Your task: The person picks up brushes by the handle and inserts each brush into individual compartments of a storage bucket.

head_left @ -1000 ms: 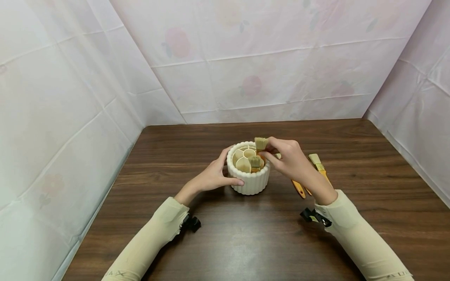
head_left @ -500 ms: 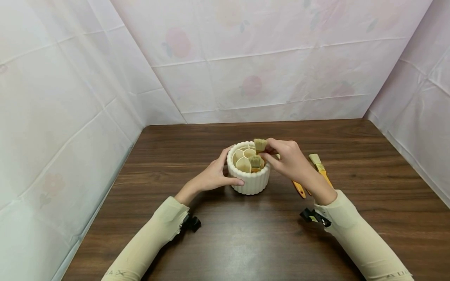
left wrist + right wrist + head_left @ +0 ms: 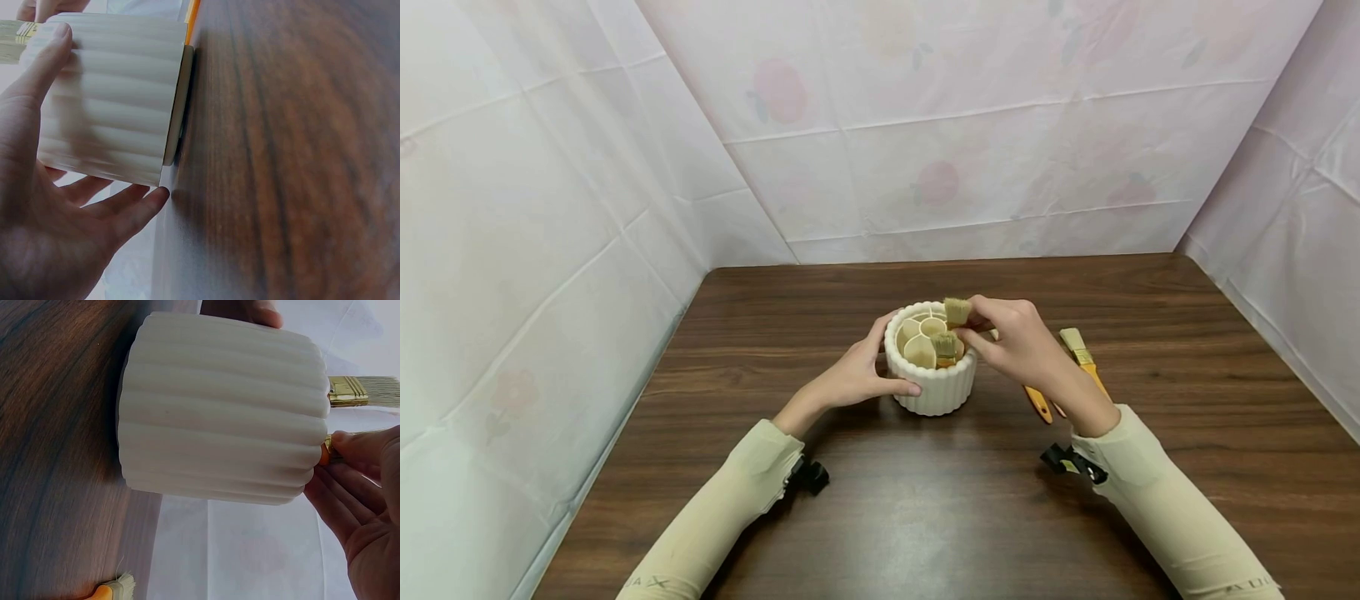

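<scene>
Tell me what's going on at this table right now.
A person steadies a white ribbed holder with the left hand, fingers curved round its side. The right hand pinches a brush at the holder's rim, bristles up. Another brush already stands in a compartment. Two orange-handled brushes lie on the wooden table to the right.

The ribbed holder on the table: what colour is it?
Cream white, the ribbed holder shows best in the right wrist view.
</scene>
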